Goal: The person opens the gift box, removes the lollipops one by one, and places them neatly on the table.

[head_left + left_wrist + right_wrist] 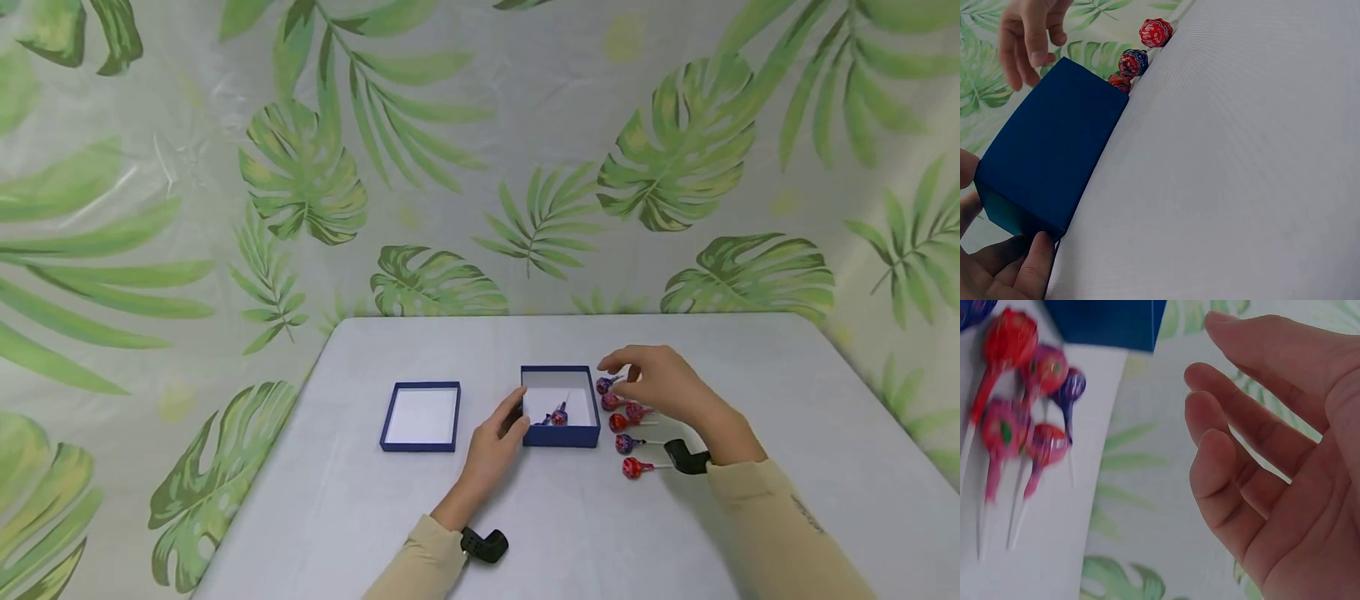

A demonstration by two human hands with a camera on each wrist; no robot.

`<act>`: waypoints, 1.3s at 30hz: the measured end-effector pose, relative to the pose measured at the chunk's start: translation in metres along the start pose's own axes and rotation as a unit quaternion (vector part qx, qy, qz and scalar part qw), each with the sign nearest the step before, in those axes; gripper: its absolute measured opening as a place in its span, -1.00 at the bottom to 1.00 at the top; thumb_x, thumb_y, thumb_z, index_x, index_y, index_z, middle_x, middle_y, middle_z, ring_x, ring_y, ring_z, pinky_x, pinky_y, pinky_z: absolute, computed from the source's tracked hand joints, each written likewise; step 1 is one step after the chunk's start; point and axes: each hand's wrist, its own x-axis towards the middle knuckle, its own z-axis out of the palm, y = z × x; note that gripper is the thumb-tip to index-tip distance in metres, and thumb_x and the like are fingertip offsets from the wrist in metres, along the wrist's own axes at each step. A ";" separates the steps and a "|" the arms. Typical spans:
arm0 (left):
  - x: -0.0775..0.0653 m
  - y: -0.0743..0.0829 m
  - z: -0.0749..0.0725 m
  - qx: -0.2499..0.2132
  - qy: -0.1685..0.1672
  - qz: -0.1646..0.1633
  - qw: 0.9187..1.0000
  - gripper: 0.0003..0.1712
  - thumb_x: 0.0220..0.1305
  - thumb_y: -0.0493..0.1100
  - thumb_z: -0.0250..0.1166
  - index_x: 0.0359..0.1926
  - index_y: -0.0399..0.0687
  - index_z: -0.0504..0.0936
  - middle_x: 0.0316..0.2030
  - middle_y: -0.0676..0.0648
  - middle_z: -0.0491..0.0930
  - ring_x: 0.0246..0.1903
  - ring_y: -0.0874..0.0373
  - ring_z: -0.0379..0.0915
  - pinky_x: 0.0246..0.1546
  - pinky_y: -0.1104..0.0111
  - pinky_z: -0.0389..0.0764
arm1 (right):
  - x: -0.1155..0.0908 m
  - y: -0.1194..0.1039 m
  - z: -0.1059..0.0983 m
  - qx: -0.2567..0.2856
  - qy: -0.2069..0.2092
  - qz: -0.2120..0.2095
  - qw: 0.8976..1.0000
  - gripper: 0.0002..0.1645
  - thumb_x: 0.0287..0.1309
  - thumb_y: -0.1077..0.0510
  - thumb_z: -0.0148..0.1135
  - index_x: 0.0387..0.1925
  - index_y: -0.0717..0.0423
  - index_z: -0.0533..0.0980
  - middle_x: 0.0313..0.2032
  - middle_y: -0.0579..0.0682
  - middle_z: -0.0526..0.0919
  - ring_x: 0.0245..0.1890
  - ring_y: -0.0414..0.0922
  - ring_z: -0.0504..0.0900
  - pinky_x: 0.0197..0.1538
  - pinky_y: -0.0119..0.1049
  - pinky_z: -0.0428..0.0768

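A blue open-topped box (561, 437) with a white inside stands mid-table, holding some lollipops (559, 416). At its left wall my left hand (491, 450) holds it, with the thumb near the front corner; the left wrist view shows fingertips against the box (1054, 137). My right hand (663, 387) hovers over the far end of a group of lollipops, fingers loosely bent and apart, nothing between them. In the right wrist view a red lollipop (1011, 339) and several pink and purple ones lie beside that hand (1285, 437).
Left of the box lies a shallow blue lid (418, 447), white side up. Down the box's right side run the loose lollipops, with a blue one (624, 444) and a red one (633, 468) nearest me. A leaf-patterned curtain (427, 192) hangs behind the white table (300, 517).
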 end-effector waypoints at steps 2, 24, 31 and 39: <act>0.001 -0.001 0.000 0.001 -0.001 -0.003 1.000 -0.44 0.50 0.09 0.14 0.46 0.45 0.35 0.41 0.18 0.32 0.38 0.19 0.25 0.37 0.24 0.32 | 0.004 -0.007 0.006 0.003 -0.006 -0.003 1.000 -0.62 0.13 0.21 0.44 0.02 -0.02 0.69 -0.17 -0.07 0.70 -0.36 -0.13 0.52 -0.45 -0.25 0.54; 0.000 0.001 -0.001 0.004 -0.009 0.003 1.000 -0.44 0.51 0.08 0.13 0.47 0.46 0.33 0.41 0.22 0.31 0.37 0.23 0.25 0.36 0.25 0.34 | 0.036 -0.026 0.062 -0.075 -0.109 -0.047 0.990 -0.62 0.11 0.30 0.43 -0.04 -0.11 0.73 -0.03 -0.15 0.72 0.04 0.02 0.65 -0.01 0.02 0.67; -0.003 0.001 0.001 -0.015 -0.007 0.006 1.000 -0.44 0.51 0.05 0.14 0.47 0.39 0.35 0.39 0.21 0.34 0.36 0.21 0.27 0.35 0.25 0.35 | 0.037 -0.029 0.072 -0.103 -0.102 -0.051 0.988 -0.65 -0.01 0.28 0.54 -0.14 -0.08 0.76 -0.13 -0.13 0.75 -0.12 -0.04 0.69 -0.13 -0.04 0.68; 0.001 0.002 0.000 0.008 0.005 0.015 1.000 -0.43 0.51 -0.05 0.15 0.48 0.27 0.37 0.36 0.18 0.39 0.33 0.24 0.31 0.34 0.32 0.35 | 0.044 -0.030 0.078 -0.128 -0.087 -0.061 0.986 -0.76 -0.06 0.14 0.62 -0.29 -0.12 0.76 -0.24 -0.17 0.73 -0.27 -0.16 0.62 -0.22 -0.11 0.66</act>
